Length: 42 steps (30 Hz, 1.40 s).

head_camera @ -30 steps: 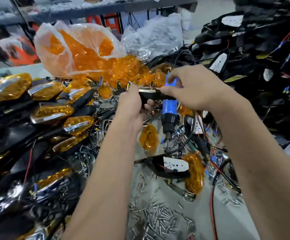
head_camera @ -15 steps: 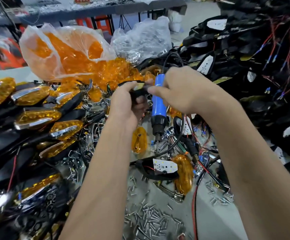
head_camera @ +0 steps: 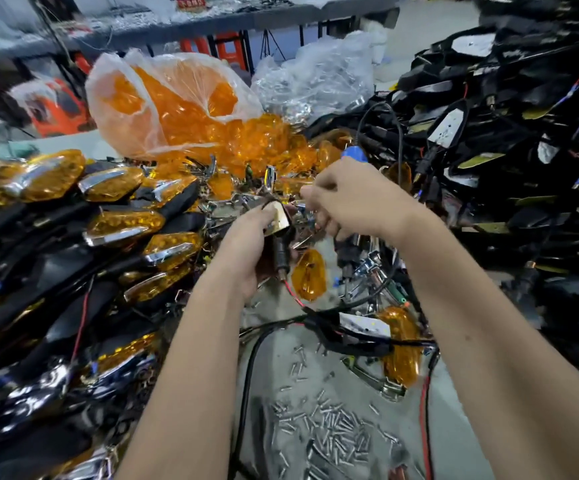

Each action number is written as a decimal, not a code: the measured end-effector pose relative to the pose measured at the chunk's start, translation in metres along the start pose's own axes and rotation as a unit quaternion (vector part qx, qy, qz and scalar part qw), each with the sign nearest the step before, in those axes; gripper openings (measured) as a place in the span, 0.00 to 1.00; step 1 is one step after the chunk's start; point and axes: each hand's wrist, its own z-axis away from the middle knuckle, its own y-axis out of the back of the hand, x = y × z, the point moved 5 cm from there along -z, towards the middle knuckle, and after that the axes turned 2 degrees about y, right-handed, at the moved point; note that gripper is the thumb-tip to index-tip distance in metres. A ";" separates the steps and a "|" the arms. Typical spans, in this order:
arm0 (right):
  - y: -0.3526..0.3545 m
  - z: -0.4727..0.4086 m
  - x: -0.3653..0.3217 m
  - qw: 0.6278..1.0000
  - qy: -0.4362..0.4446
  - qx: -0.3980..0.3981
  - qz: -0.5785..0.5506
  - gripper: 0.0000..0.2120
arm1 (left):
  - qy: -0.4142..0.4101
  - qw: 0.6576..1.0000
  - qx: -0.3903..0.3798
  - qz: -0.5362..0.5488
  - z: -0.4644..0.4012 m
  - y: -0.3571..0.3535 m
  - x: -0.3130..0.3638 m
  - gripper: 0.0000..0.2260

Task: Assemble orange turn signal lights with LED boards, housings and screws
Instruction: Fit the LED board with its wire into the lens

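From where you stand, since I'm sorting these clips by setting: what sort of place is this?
Most likely a small assembly workshop for vehicle turn signals. Finished orange lights are stacked at left, a bag of orange lenses sits behind, loose screws litter the bench, and wired black housings pile up at right.

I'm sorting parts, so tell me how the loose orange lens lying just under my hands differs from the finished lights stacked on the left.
The loose orange lens is a bare amber shell lying alone on the bench; the finished lights sit mounted on black housings. The finished lights carry a chrome trim strip, while the loose lens shows none. The lens lies singly; the lights are piled in rows. Both are the same translucent amber.
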 end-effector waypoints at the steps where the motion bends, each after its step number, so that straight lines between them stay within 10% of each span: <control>1: 0.002 -0.002 0.002 0.999 0.022 0.036 0.003 0.14 | -0.023 1.000 0.006 -0.016 0.000 0.002 -0.001 0.11; 7: -0.017 -0.021 0.001 0.994 0.108 0.022 -0.014 0.04 | -0.096 0.990 0.041 -0.090 -0.011 0.009 0.002 0.14; 14: -0.029 -0.039 0.003 0.994 0.101 0.038 -0.017 0.12 | -0.126 0.983 0.027 -0.130 -0.014 -0.006 0.011 0.50; 24: -0.011 -0.034 0.007 0.968 0.086 0.109 -0.209 0.11 | -0.144 0.984 -0.086 -0.059 -0.024 -0.006 0.003 0.11; 33: -0.011 -0.036 0.020 0.936 0.101 0.009 -0.338 0.04 | -0.152 0.984 -0.093 -0.017 -0.020 -0.007 0.001 0.19; 42: -0.005 -0.035 0.023 0.979 0.107 0.119 -0.126 0.05 | -0.113 0.988 -0.102 0.000 -0.018 -0.010 -0.003 0.22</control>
